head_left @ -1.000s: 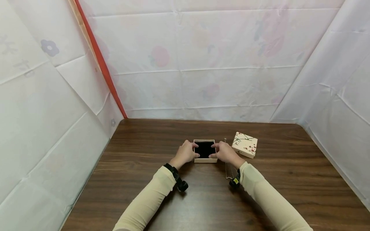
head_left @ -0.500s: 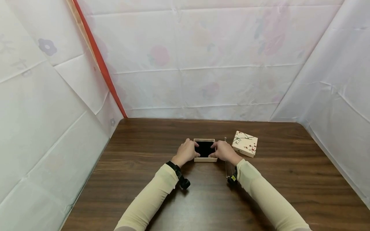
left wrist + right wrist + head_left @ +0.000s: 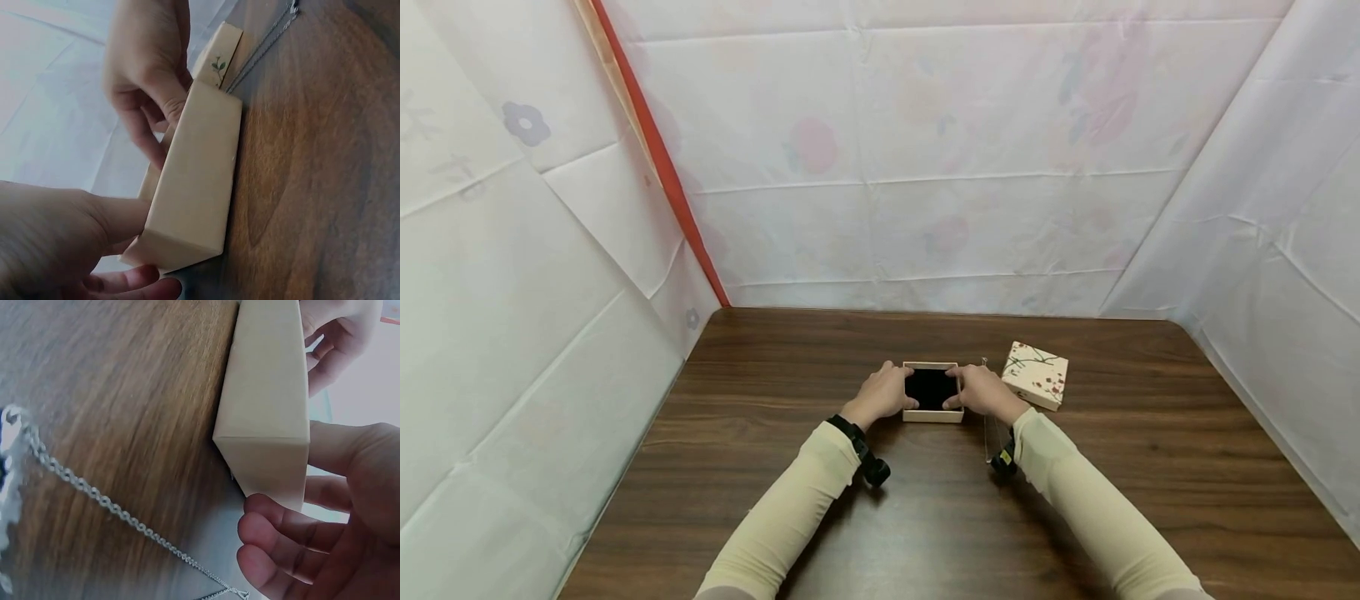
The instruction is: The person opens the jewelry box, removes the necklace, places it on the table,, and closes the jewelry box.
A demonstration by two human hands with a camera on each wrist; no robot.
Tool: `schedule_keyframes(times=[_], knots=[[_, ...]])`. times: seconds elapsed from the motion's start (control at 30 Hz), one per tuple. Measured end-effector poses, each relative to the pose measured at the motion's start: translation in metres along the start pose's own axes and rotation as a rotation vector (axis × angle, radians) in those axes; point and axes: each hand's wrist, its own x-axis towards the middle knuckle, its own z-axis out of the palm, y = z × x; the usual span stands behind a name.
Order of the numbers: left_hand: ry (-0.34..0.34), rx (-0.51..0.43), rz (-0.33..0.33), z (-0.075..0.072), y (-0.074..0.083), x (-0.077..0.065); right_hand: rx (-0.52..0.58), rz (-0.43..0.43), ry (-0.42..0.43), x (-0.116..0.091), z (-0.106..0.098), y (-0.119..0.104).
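Note:
A cream cardboard jewelry box [image 3: 932, 417] sits uncovered, with a black pad [image 3: 931, 389] inside it. My left hand [image 3: 882, 392] holds the box's left end, thumb and index finger reaching over the wall onto the pad. At the opposite end, my right hand [image 3: 981, 392] grips in the same way, with its other fingers outside the end wall in the right wrist view. Whether the fingertips pinch the pad's edges is hidden. Beside the right hand lies a silver chain necklace [image 3: 119, 509], partly under that wrist.
The box's lid [image 3: 1036, 375], cream with red blossoms and dark branches, lies to the right of the box. Everything rests on a brown wood-grain table [image 3: 760, 375]. White patterned sheets [image 3: 880, 225] enclose the back and sides.
Both hands stay at the two ends of the box, with only slight shifts of the fingers and wrists. The box, lid and necklace keep their places.

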Motion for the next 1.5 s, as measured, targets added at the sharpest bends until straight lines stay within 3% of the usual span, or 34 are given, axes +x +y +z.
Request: schedule_keyframes(times=[0.33,0.53,0.83,1.23,1.37,1.5], knots=[[-0.026,-0.011,0.013,-0.001,0.001,0.002,0.020,0.021,-0.008,0.003,0.001,-0.001],[-0.047,0.028,0.013,0.003,0.005,0.003,0.026,0.039,0.003,0.000,0.007,0.001],[-0.025,0.017,-0.002,0.002,0.008,0.000,-0.025,0.012,0.019,-0.006,0.003,-0.007],[0.011,-0.009,-0.029,0.005,0.000,-0.001,-0.002,0.016,0.019,0.003,0.007,-0.010],[0.021,0.000,-0.006,0.007,0.000,-0.002,-0.013,0.021,-0.003,0.002,0.006,-0.007],[0.077,-0.034,0.024,0.008,-0.001,-0.002,-0.023,0.022,-0.006,-0.001,0.000,-0.008]])
